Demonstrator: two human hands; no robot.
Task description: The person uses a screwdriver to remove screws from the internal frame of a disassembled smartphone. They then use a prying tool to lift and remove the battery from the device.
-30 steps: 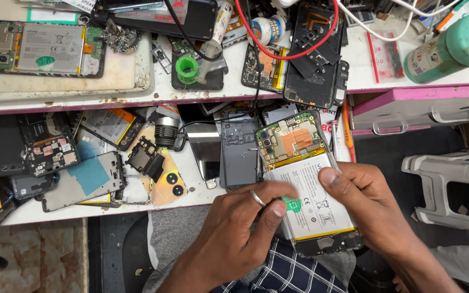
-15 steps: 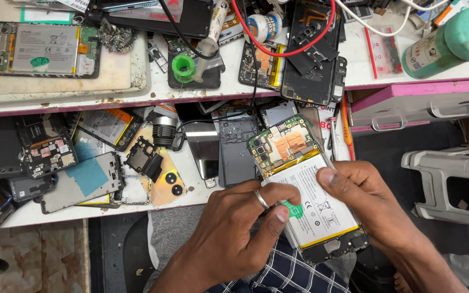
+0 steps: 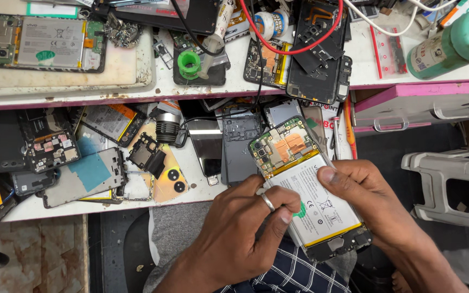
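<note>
Hands meet over an opened grey smartphone with its back cover off [image 3: 308,190], lying tilted at picture centre, its camera end toward 11 o'clock. Its white rectangular battery [image 3: 316,203] fills the lower body below a green circuit board with copper patches [image 3: 280,146]. Left hand [image 3: 240,228], wearing a silver ring, pinches closed at the green pull tab [image 3: 301,209]. Right hand [image 3: 373,203] clasps the phone's 3 o'clock edge, thumb on the battery. A dark phone frame [image 3: 239,144] lies just beside, at 10 o'clock.
</note>
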